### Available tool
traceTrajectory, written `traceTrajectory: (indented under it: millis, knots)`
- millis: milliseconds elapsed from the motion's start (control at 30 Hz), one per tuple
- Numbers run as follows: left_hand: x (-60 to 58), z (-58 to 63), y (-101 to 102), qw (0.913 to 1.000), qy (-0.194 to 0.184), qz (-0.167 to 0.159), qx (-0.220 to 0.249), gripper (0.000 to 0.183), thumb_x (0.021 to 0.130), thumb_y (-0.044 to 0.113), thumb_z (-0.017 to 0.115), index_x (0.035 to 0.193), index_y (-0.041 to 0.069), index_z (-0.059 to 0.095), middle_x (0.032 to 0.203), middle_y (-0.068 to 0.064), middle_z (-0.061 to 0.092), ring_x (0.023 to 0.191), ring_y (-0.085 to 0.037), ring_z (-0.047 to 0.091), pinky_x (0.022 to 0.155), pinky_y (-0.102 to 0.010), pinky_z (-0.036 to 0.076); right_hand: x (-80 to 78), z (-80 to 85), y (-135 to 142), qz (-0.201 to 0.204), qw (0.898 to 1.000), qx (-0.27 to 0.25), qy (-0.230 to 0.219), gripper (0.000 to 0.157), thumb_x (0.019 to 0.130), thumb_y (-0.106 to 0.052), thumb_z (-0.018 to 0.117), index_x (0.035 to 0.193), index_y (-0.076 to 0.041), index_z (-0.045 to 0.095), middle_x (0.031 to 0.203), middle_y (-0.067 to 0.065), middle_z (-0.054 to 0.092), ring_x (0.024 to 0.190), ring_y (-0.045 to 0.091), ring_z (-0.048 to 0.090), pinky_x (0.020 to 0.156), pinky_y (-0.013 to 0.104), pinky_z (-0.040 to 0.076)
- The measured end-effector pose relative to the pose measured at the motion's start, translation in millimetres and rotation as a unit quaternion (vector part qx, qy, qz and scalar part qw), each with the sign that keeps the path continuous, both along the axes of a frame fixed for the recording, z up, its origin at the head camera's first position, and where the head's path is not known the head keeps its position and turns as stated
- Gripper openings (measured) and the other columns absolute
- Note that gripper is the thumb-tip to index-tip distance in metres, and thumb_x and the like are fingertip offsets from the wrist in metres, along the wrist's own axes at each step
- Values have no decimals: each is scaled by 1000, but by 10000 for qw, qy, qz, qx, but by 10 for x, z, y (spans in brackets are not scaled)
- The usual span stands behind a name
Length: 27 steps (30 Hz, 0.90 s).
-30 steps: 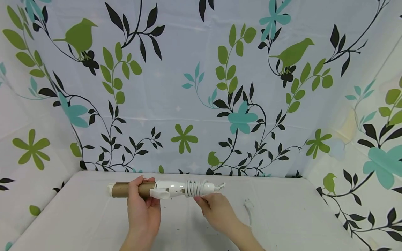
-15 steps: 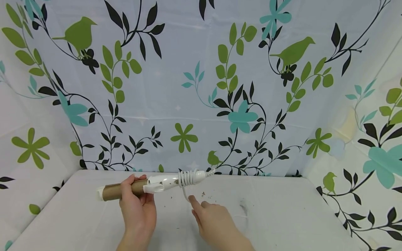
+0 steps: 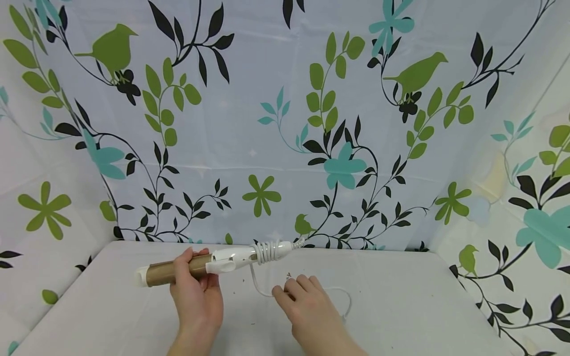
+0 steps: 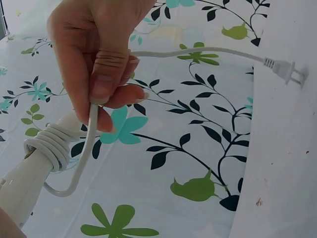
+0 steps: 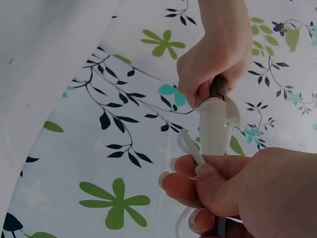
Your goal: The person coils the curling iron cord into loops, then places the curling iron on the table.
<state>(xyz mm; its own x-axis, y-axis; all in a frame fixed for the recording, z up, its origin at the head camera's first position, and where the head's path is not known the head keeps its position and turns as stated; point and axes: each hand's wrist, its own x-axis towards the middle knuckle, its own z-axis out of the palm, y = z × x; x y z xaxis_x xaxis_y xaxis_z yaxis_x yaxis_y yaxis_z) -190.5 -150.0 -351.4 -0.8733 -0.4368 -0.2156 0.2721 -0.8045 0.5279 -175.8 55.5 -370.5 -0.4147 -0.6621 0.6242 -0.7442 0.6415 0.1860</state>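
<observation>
Curling iron [image 3: 233,258] is gripped round its barrel [image 3: 159,273] by left hand [image 3: 197,299], lower left of head frame. Cord [image 4: 88,148] is pinched by right hand [image 3: 309,311], bottom center.

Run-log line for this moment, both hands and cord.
left hand: grips brown barrel | right hand: pinches cord | cord: partly coiled round white handle | plug: prongs bare

White cord [image 4: 91,131], brown barrel [image 3: 159,273], pale bird-and-leaf-print cloth [image 3: 236,133]

The person's left hand [image 3: 198,299], upturned, curls in a grip; the right hand [image 3: 309,309], beside it, pinches between thumb [image 4: 102,84] and fingers [image 5: 183,188].
</observation>
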Motion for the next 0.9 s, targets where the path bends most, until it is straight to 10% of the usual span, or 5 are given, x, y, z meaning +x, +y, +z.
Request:
traceTrajectory:
  millis: [267, 900]
  knots:
    - [1, -18, 49, 9997, -165, -12, -190, 32, 104, 33, 50, 125, 16, 33, 116, 0, 47, 123, -13, 40, 111, -26, 30, -63, 68, 22, 427, 9939, -751, 681, 49, 90, 10, 22, 89, -15, 65, 79, -4, 49, 69, 11, 39, 63, 20, 31]
    - [29, -121, 229, 9961, -435, -456, -618, 30, 103, 34, 51, 120, 13, 37, 113, 1, 49, 119, -14, 44, 106, -25, 35, -104, 375, 97, 1301, 9559, -2134, 1541, 29, 104, -3, 47, 86, -8, 69, 79, 0, 57, 69, 13, 46, 64, 19, 38]
